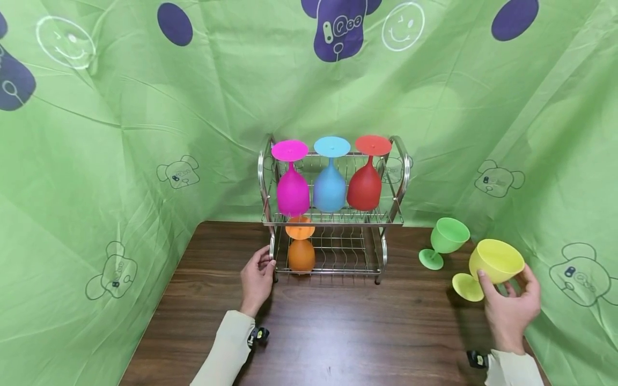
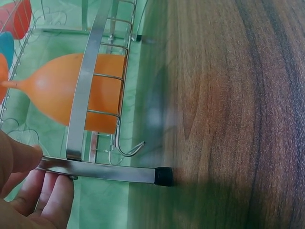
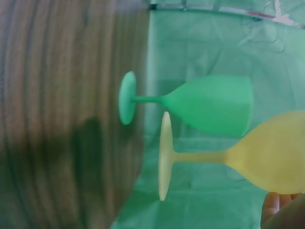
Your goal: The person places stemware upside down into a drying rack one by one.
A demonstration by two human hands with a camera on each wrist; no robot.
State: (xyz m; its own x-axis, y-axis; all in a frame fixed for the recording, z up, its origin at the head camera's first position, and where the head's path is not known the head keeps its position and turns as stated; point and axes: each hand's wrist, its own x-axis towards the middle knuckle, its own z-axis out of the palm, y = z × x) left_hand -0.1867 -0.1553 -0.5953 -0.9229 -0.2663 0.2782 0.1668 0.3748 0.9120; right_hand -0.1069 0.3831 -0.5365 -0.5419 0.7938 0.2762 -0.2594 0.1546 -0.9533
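My right hand (image 1: 513, 305) grips a yellow goblet (image 1: 497, 261) by its bowl, upright, and the right wrist view shows its foot lifted off the table. Just left of it a green goblet (image 1: 449, 236) stands upright on the wood. My left hand (image 1: 257, 276) pinches the left front leg of a two-tier metal dish rack (image 1: 385, 257), thumb on one side and fingers on the other. An orange goblet (image 2: 102, 93) sits upside down on the lower tier beside that hand. Upside down on the upper tier are a magenta goblet (image 1: 293, 193), a blue goblet (image 1: 330, 187) and a red goblet (image 1: 365, 186).
The rack stands at the back of a dark wooden table (image 1: 328, 332). Green printed cloth (image 1: 232, 96) hangs behind it and along both sides. On the lower tier, bare wire slots (image 1: 340, 249) run to the right of the orange goblet.
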